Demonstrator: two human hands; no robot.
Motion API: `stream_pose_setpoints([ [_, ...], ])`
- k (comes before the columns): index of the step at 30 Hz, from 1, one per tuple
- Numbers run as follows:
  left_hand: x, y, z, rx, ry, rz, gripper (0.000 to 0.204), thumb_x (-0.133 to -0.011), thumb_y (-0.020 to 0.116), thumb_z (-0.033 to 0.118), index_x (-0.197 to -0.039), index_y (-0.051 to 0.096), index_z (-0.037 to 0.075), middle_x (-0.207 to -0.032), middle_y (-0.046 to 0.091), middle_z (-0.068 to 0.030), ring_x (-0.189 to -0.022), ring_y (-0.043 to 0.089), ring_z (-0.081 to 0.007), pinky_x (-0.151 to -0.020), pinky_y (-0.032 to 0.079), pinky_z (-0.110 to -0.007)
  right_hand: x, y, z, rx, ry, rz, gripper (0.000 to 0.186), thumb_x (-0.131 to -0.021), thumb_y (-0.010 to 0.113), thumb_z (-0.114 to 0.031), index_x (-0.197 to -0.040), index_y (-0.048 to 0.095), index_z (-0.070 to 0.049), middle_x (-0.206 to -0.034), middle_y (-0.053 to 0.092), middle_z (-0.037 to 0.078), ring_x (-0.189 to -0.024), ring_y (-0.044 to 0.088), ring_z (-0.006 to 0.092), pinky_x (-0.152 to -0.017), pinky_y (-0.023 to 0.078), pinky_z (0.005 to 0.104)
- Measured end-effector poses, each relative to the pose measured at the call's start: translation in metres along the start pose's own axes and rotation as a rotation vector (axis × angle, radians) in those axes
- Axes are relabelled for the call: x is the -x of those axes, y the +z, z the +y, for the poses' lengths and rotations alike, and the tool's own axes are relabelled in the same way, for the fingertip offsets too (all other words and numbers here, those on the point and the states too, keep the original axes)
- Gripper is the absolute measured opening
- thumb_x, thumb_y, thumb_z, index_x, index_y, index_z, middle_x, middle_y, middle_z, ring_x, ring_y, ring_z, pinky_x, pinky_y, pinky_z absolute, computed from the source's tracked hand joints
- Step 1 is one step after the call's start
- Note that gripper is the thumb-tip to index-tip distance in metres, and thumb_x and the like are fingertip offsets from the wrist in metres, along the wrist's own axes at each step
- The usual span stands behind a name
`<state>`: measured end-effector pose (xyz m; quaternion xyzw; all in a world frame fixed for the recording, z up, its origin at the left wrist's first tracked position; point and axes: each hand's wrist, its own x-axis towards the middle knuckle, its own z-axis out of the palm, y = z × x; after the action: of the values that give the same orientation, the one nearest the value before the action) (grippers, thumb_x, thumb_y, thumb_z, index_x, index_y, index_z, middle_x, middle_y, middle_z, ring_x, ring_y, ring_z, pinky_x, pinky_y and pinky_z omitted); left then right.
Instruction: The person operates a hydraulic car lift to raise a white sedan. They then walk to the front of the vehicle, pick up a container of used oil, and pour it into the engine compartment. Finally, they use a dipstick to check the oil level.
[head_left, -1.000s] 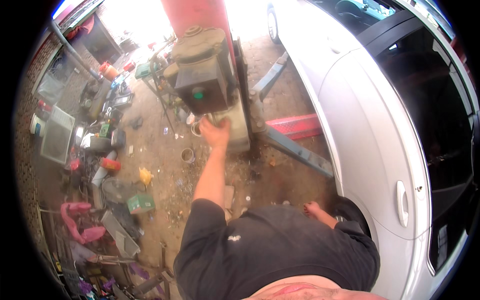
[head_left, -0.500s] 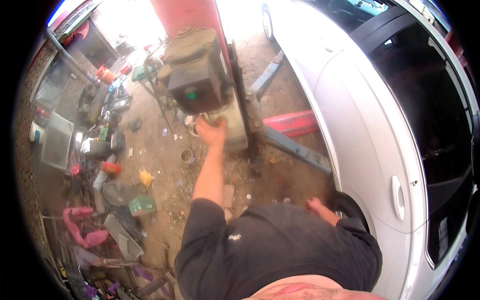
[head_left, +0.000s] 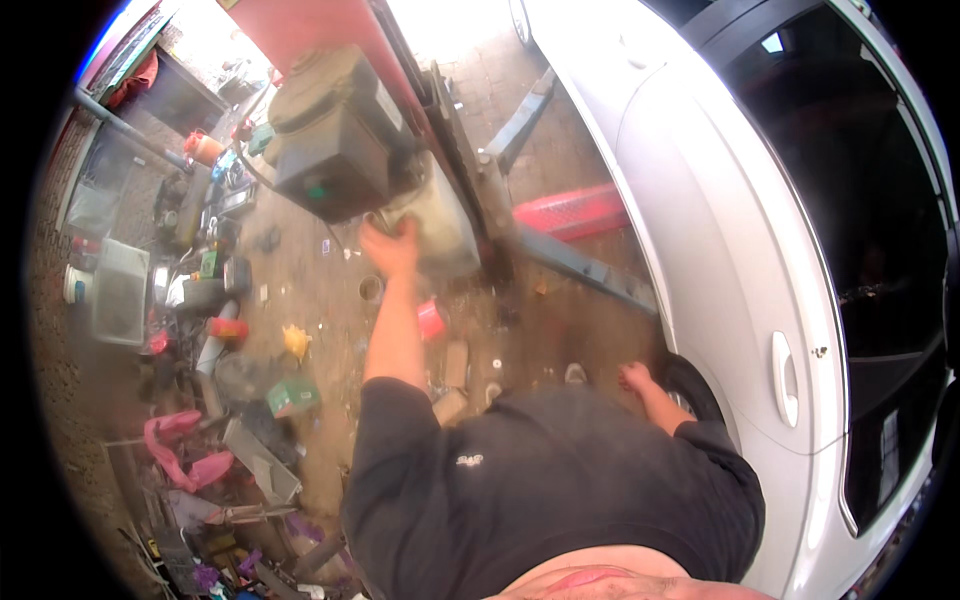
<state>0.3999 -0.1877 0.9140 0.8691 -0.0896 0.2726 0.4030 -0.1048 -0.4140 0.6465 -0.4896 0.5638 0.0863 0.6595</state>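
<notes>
White car [head_left: 735, 230] along right; red post [head_left: 310, 32] left of it. Dark box [head_left: 325, 178] beside post; pale tank [head_left: 447, 228] beneath box, long axis slanting roughly alongside post. Person's left hand [head_left: 391, 250] nearer: at tank's upper left edge, just under box's lower edge, fingers bent; whether gripping, cannot tell. Right hand [head_left: 634, 378] well apart, tank lying ahead-left of it; fingers seem curled, contents unclear.

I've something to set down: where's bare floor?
Mostly bare: the paving between the far blue beam, red ramp and white car, and the brown floor between the near blue beam and right hand. Crowded: left, around the green box and pink plastic.
</notes>
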Motion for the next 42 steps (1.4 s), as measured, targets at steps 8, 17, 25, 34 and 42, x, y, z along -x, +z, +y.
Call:
stream_pose_setpoints([
  [8, -0.019, 0.003, -0.006, 0.007, 0.035, 0.062, 0.075, -0.071, 0.076, 0.033, -0.128, 0.046, -0.005, -0.120, 0.054, -0.0253, -0.113, 0.050, -0.0415, -0.099, 0.039, -0.046, 0.011, -0.026, -0.029, -0.147, 0.008, -0.070, 0.017, -0.092, 0.056, -0.020, -0.093, 0.055, -0.003, -0.068, 0.051, 0.004, -0.053, 0.050, 0.0132, -0.042, 0.038, 0.0292],
  [17, -0.046, -0.003, -0.007, 0.000, -0.055, 0.058, 0.077, -0.070, 0.079, 0.033, -0.128, 0.045, -0.006, -0.125, 0.051, -0.0259, -0.116, 0.049, -0.0402, -0.099, 0.040, -0.044, -0.008, -0.023, -0.119, -0.244, 0.072, 0.053, 0.034, -0.094, 0.054, -0.027, -0.120, 0.052, -0.005, -0.109, 0.064, 0.013, -0.092, 0.067, 0.0238, -0.065, 0.056, 0.0305],
  [25, -0.071, -0.010, 0.023, 0.227, -0.166, 0.022, 0.074, -0.071, 0.079, 0.026, -0.127, 0.043, -0.008, -0.122, 0.052, -0.0235, -0.109, 0.052, -0.0329, -0.095, 0.043, -0.039, -0.057, 0.031, -0.250, -0.223, 0.079, -0.053, 0.039, -0.093, 0.053, -0.029, -0.125, 0.052, -0.006, -0.120, 0.062, 0.015, -0.100, 0.066, 0.0250, -0.071, 0.055, 0.0340],
  [34, -0.127, -0.029, 0.039, 0.234, -0.271, -0.064, 0.059, -0.075, 0.075, 0.021, -0.119, 0.047, -0.007, -0.110, 0.054, -0.0202, -0.094, 0.054, -0.0292, -0.083, 0.046, -0.038, -0.100, 0.070, -0.449, -0.012, -0.018, 0.031, 0.036, -0.094, 0.053, -0.028, -0.120, 0.052, -0.002, -0.109, 0.063, 0.016, -0.094, 0.065, 0.0285, -0.075, 0.053, 0.0405],
  [42, -0.145, -0.025, 0.018, 0.183, -0.208, -0.099, 0.055, -0.078, 0.072, 0.027, -0.112, 0.048, -0.009, -0.103, 0.055, -0.0183, -0.090, 0.054, -0.0279, -0.082, 0.045, -0.039, -0.141, 0.082, -0.615, -0.016, -0.350, 0.111, 0.028, -0.094, 0.054, -0.021, -0.111, 0.056, 0.000, -0.093, 0.065, 0.011, -0.080, 0.066, 0.0205, -0.063, 0.054, 0.0328],
])
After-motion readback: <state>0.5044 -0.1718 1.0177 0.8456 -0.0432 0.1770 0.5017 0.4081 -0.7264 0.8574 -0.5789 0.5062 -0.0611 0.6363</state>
